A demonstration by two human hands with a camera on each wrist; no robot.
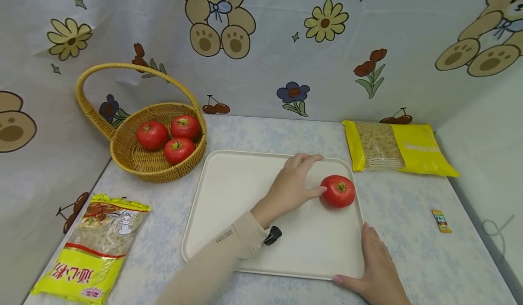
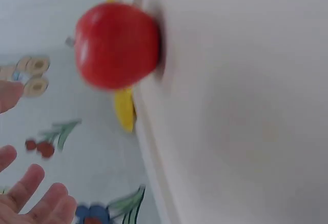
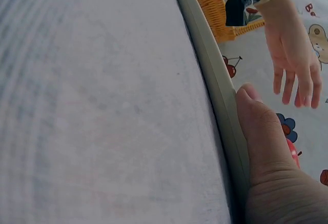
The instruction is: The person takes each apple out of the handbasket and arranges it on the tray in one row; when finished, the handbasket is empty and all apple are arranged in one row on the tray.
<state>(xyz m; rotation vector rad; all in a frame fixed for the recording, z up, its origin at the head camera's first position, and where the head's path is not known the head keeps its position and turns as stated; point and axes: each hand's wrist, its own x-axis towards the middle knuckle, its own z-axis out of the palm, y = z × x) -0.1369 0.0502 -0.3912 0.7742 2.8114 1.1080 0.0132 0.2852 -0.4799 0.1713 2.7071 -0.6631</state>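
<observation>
A red apple (image 1: 337,191) sits on the right side of the white tray (image 1: 229,196). My left hand (image 1: 291,184) hovers over the tray just left of it, thumb and fingers spread. In the left wrist view its fingers (image 2: 46,203) are apart from the apple (image 2: 118,45) and hold nothing. At the tray's near right corner is my right hand (image 1: 377,268), its fingers straight along the right edge and its thumb at the front edge. The right wrist view has that thumb (image 3: 264,131) against the tray's rim (image 3: 207,60); its other fingers are hidden there.
A wicker basket (image 1: 118,153) with three red apples stands at the back left. Yellow bags lie on the table: one at the near left (image 1: 96,246), another (image 1: 421,148) behind the tray at right. A small yellow packet (image 1: 441,221) lies far right. Printed cloth (image 1: 265,5) hangs behind.
</observation>
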